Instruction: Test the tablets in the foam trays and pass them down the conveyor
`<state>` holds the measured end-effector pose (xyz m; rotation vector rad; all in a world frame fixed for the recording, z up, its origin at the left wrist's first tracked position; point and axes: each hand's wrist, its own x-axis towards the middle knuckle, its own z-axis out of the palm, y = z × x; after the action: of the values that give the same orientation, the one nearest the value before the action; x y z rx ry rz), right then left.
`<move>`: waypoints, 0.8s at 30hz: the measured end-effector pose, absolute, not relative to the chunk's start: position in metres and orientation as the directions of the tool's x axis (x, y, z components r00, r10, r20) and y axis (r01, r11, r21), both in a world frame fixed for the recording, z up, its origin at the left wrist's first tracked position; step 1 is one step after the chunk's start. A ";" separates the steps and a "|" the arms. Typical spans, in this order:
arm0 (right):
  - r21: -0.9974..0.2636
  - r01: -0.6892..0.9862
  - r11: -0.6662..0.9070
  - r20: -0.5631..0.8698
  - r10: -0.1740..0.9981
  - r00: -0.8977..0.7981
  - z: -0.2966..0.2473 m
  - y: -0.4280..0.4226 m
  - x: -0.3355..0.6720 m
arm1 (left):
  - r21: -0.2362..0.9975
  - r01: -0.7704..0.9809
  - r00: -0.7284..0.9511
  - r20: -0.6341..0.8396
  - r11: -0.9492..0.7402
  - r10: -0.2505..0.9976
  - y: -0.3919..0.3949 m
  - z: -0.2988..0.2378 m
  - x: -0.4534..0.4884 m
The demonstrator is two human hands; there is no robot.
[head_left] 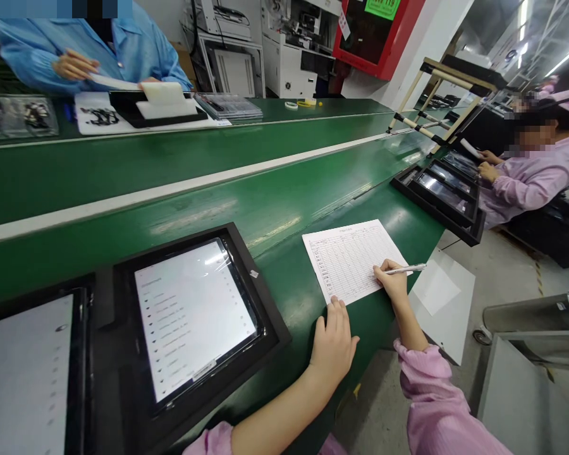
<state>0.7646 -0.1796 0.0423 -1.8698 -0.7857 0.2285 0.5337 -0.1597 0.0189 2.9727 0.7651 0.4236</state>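
Note:
My right hand (391, 280) is closed around a white pen (408, 269), its tip resting on a printed table sheet (348, 256) that lies on the green bench. My left hand (332, 342) lies flat, fingers together and stretched out, holding down the near corner of that sheet. Both arms wear pink sleeves. To the left of my hands, a tablet with a lit white screen (194, 316) sits in a black tray (265, 309).
A second lit tablet (23, 373) is at the far left. A green conveyor belt (171, 158) runs across. A person in blue (90, 50) handles a white sheet opposite. A person in pink (531, 170) works at black trays (440, 196) on the right.

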 end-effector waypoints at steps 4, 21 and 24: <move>-0.869 0.442 -0.223 0.230 0.608 0.760 0.038 -0.177 0.765 | 0.141 0.458 0.843 0.244 -0.878 0.479 -0.159 0.017 0.533; -0.670 0.707 -0.226 0.221 0.849 0.481 0.025 -0.235 0.766 | 0.190 0.462 0.809 0.308 -0.866 0.500 -0.140 0.013 0.528; -0.467 0.857 -0.220 0.113 0.946 0.305 0.021 -0.266 0.758 | 0.197 0.458 0.795 0.345 -0.867 0.498 -0.133 0.011 0.530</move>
<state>0.7576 -0.2663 0.0211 -2.1346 -1.6017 0.2694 0.5298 -0.1332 0.0105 2.8779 0.7685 0.5972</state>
